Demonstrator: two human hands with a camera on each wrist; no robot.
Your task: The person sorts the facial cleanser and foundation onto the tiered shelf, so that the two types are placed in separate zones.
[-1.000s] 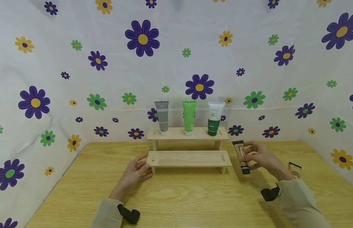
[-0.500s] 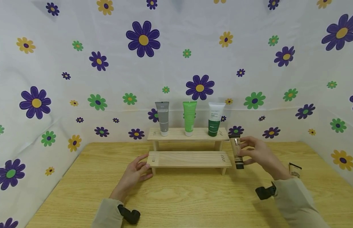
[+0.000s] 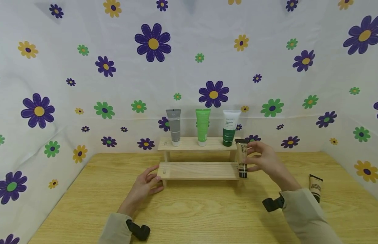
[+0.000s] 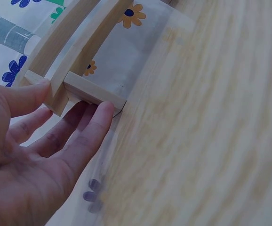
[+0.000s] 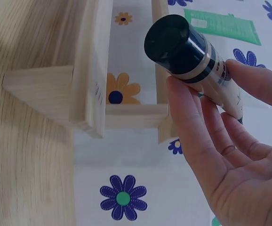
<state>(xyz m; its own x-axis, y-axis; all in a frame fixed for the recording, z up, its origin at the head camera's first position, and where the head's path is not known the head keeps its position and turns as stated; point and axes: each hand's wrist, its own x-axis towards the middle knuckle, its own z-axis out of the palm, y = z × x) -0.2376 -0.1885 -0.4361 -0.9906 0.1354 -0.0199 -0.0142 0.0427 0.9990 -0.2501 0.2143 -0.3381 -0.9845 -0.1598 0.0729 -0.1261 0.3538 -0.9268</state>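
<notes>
My right hand (image 3: 265, 162) pinches a beige squeeze tube (image 3: 242, 158) with a black cap. The tube is upright, cap down, in front of the right end of the lower step. In the right wrist view its cap (image 5: 170, 43) points toward the camera, apart from the wood. A two-step wooden display stand (image 3: 201, 170) rests on the table. My left hand (image 3: 143, 184) grips the lower step's left end, thumb at the plank (image 4: 56, 96) and fingers by its leg. Grey (image 3: 174, 127), green (image 3: 203, 126) and white-and-green (image 3: 230, 127) tubes stand on the upper step.
A second beige tube (image 3: 315, 188) lies on the wooden table (image 3: 183, 217), right of the stand, behind my right forearm. White cloth (image 3: 176, 74) printed with flowers hangs behind the stand and along both sides.
My right hand has carried the beige tube leftward and up from beside the stand to its lower step's right end, and the tube has straightened. My left hand stays put.
</notes>
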